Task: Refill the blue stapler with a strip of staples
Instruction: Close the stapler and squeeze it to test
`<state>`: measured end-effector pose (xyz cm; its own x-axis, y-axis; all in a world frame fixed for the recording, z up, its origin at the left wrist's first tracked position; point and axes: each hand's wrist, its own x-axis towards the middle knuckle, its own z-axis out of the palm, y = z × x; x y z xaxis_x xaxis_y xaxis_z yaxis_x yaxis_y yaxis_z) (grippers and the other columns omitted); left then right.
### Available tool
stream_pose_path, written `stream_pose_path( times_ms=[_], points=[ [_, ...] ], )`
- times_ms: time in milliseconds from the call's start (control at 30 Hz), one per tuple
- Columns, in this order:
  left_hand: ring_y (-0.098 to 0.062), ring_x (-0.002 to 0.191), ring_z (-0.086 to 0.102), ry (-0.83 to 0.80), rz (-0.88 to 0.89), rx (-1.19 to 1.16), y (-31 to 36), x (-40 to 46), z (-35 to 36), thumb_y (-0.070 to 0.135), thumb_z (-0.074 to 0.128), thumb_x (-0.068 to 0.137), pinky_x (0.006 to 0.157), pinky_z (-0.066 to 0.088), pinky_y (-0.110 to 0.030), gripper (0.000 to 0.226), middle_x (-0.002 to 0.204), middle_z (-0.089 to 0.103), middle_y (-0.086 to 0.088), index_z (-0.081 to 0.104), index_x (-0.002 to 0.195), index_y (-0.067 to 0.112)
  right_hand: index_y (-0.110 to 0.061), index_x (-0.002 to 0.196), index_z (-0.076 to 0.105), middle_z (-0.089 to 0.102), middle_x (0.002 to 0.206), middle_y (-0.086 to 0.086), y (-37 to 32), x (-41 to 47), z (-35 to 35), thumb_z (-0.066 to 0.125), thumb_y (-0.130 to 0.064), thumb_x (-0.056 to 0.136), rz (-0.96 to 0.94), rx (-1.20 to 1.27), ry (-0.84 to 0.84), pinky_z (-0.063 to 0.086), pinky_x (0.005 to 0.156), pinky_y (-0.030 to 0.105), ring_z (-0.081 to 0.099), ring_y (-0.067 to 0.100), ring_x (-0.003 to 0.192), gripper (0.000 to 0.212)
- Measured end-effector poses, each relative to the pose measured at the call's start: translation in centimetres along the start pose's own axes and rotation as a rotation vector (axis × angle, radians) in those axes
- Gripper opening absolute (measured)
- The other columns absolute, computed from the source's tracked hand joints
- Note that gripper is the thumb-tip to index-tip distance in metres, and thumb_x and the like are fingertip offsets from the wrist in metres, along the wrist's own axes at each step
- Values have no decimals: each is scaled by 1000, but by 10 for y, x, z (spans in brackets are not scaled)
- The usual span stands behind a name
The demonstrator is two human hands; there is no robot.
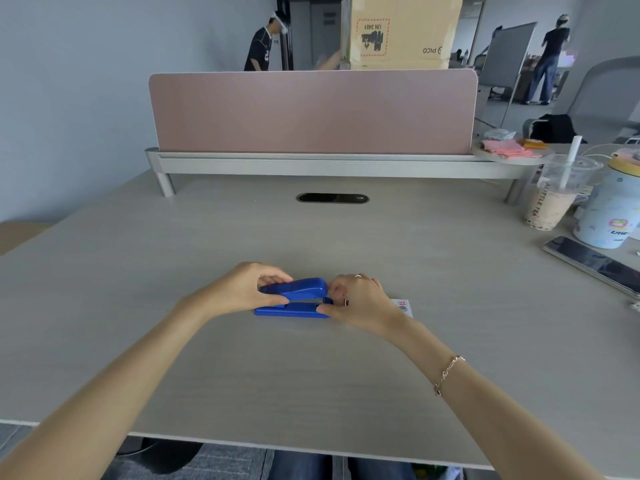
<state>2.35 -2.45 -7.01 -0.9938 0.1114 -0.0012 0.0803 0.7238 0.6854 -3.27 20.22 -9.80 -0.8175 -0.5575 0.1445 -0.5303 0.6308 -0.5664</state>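
Observation:
The blue stapler (298, 296) lies lengthwise on the grey desk (311, 368), its top arm slightly raised above the base. My left hand (246, 287) pinches its left, hinge end between thumb and fingers. My right hand (360, 301) is at its right, front end, thumb against the base and fingers near the nose. A small white staple box (403, 305) peeks out behind my right hand. No strip of staples shows.
A pink divider screen (311, 112) on a metal rail closes the desk's far side, with a black cable slot (332, 198) before it. At right stand a milk tea cup (554, 195), a white tin (613, 206) and a phone (595, 266). People stand in the background.

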Motion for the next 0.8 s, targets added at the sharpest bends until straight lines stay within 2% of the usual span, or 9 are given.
stream_pose_path(
  times_ms=[100,200,400,500,567,633,733,800],
  points=[
    [10,95,62,-14,-15,6,-4,-1,0,17,77,79,80,44,-1,36,104,68,18,66,112,25,-23,103,60,68,96,-4,-3,1,-3,64,-46,77,-29,1,47,37,91,34,55,18,99,34],
    [16,90,61,-28,-25,27,-3,1,0,16,76,79,78,43,1,39,102,67,18,65,116,20,-24,111,57,69,99,-5,-9,1,-6,63,-39,81,-69,23,83,36,94,36,56,17,100,35],
    [10,93,63,-43,-23,44,-6,3,0,16,76,79,85,47,-7,36,101,68,22,67,113,24,-24,107,59,67,102,-2,-13,1,-6,61,-31,83,-102,-5,76,31,91,32,53,19,101,25],
    [7,94,64,-46,-20,45,-6,5,0,14,76,79,81,46,-5,35,92,69,30,69,110,26,-20,104,60,66,100,1,-16,2,-8,60,-30,83,-105,-49,61,31,91,32,51,21,100,23],
    [7,92,63,-50,-12,51,-5,5,-1,13,76,79,80,45,-3,34,92,66,36,69,105,34,-19,102,59,66,99,2,-17,3,-9,58,-29,83,-119,-90,52,32,90,33,51,22,98,22],
    [7,92,63,-47,-10,38,-5,5,-1,13,76,79,80,46,-4,35,92,68,28,68,99,40,-17,102,59,65,98,3,-18,4,-8,57,-28,84,-125,-123,42,33,90,33,51,23,97,21],
    [8,91,63,-38,-9,38,-7,5,2,13,75,80,80,46,-5,33,99,67,20,70,109,27,-15,100,58,65,96,5,-17,6,-6,56,-27,84,-124,-168,30,34,89,33,51,24,95,20],
    [8,91,62,-48,4,66,-7,5,3,15,74,81,80,46,-5,34,102,66,21,69,113,25,-14,99,58,65,95,7,-17,5,-3,56,-28,84,-116,-196,21,34,88,32,51,24,94,20]
  ],
)
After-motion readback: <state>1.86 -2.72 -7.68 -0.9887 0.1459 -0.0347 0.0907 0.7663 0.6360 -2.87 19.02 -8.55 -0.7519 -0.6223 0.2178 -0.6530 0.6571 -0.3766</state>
